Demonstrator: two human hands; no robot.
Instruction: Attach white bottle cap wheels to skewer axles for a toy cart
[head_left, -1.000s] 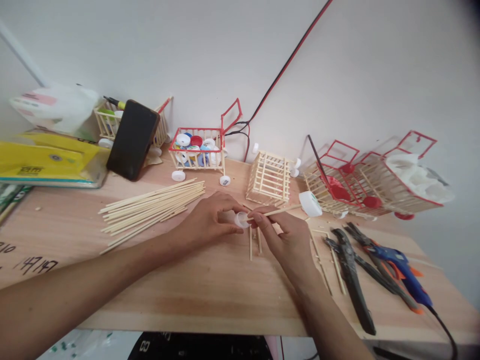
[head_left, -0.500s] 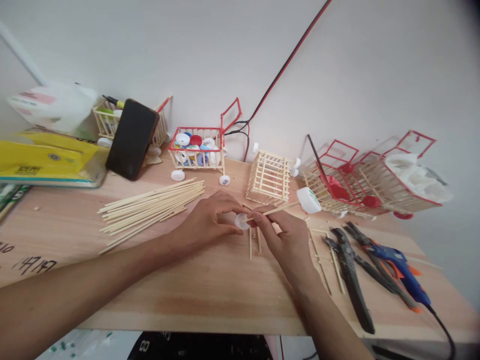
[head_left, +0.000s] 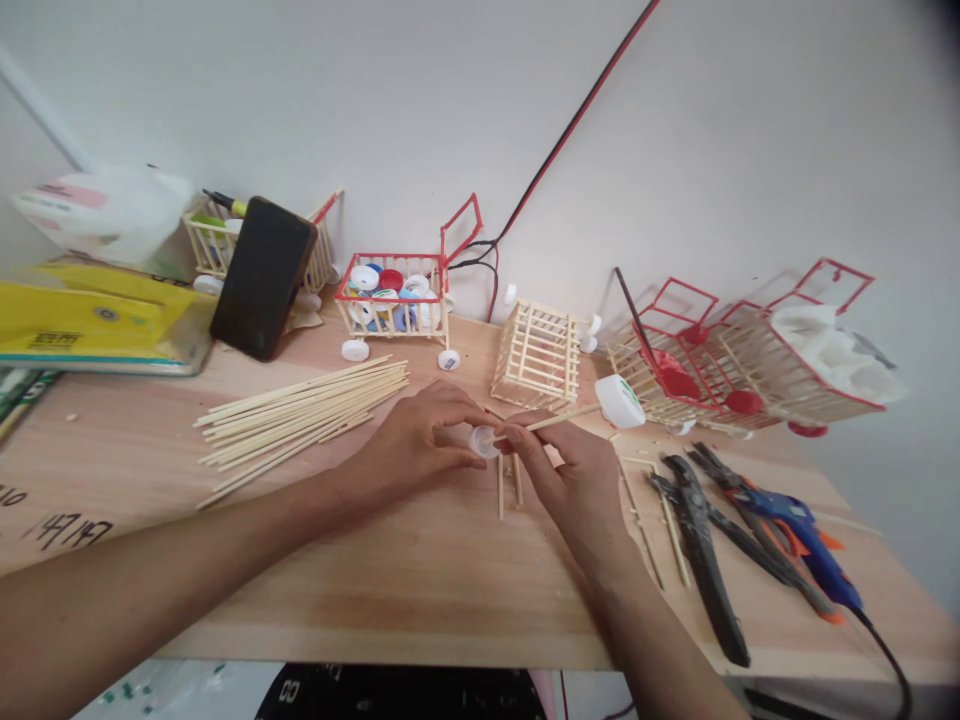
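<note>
Between the thumb and fingers of my left hand (head_left: 424,430) is a small whitish, see-through bottle cap (head_left: 484,441), its hollow side toward the right. My right hand (head_left: 559,460) pinches a thin wooden stick (head_left: 564,417). One end of the stick meets the inside of that cap; a white cap (head_left: 620,402) sits on its other end. Below my fingers, short cut sticks (head_left: 501,490) lie on the wooden table (head_left: 390,590). Just behind my hands stands a small stick-built basket (head_left: 536,352).
A pile of long sticks (head_left: 300,420) lies to the left. Behind it are a small cart of bottle caps (head_left: 394,300) and a leaning phone (head_left: 264,278). Red-trimmed carts (head_left: 795,365) stand at right, with pliers (head_left: 705,560) and a blue glue gun (head_left: 806,545) in front.
Almost nothing differs. Both hands keep their hold on the cap and the stick, and the white cap at the stick's far end has shifted very slightly right.
</note>
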